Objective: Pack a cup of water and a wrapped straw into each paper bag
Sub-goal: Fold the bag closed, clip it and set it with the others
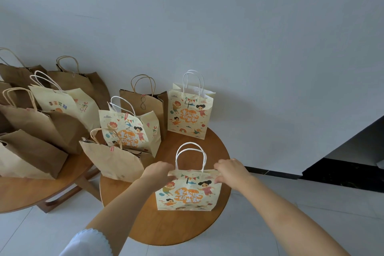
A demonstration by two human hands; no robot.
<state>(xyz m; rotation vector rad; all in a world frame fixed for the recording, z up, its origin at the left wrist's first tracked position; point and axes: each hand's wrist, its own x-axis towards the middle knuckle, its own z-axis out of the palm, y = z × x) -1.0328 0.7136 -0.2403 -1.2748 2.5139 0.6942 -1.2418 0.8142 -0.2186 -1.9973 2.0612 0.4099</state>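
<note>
I have both hands, left and right, pinching the top corners of bag 1 at the surface's near edge; no cup or straw shows, so packing looks barely begun.

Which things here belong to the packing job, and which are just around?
Job:
printed bag marked 1, gripped by left hand and right hand
printed bag marked 4
brown bag marked 8

Around:
round wooden table
second table
</note>
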